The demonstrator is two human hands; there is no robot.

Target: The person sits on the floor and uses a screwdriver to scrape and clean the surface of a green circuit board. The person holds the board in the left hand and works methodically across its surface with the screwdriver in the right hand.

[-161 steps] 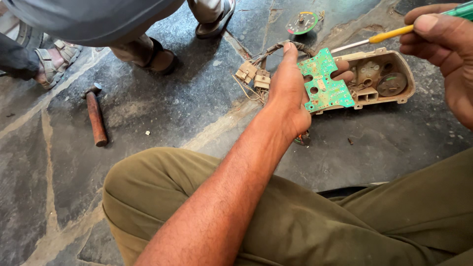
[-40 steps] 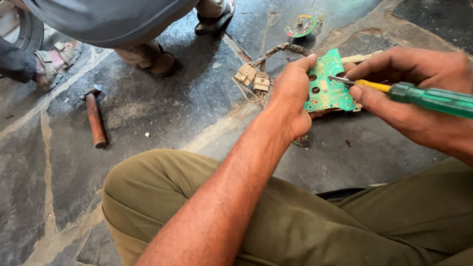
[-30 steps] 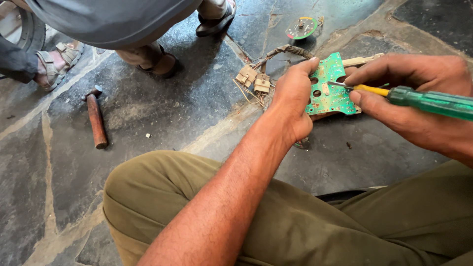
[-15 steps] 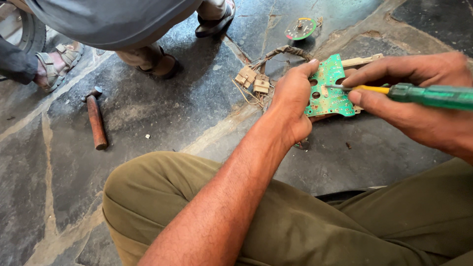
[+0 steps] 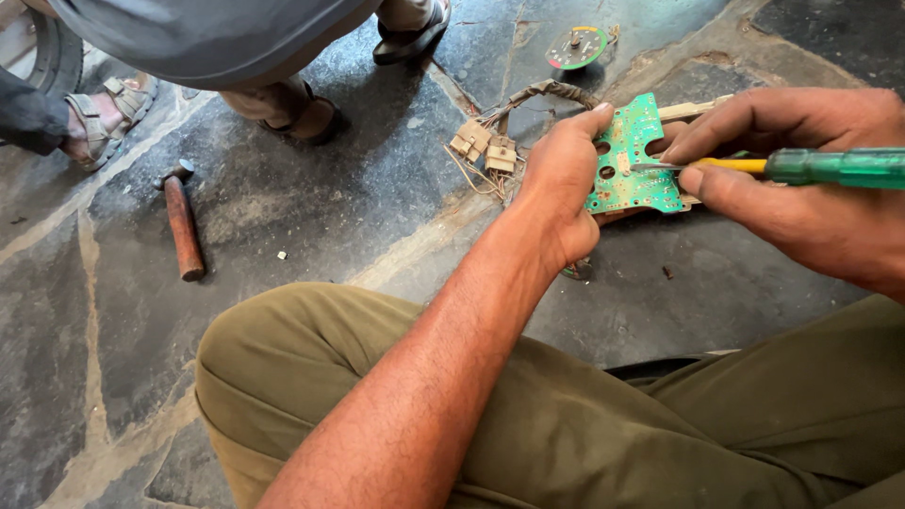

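The left hand (image 5: 564,179) grips the green circuit board (image 5: 633,158) by its edge, tilting its face upward just above the stone floor (image 5: 311,217) so the tool can reach it. The right hand (image 5: 801,179) is clenched around a green-handled screwdriver (image 5: 801,167), held nearly level, tip touching the board. Both forearms reach forward over bent knees.

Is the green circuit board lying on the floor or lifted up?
Lifted: the left hand holds the green circuit board above the stone floor.
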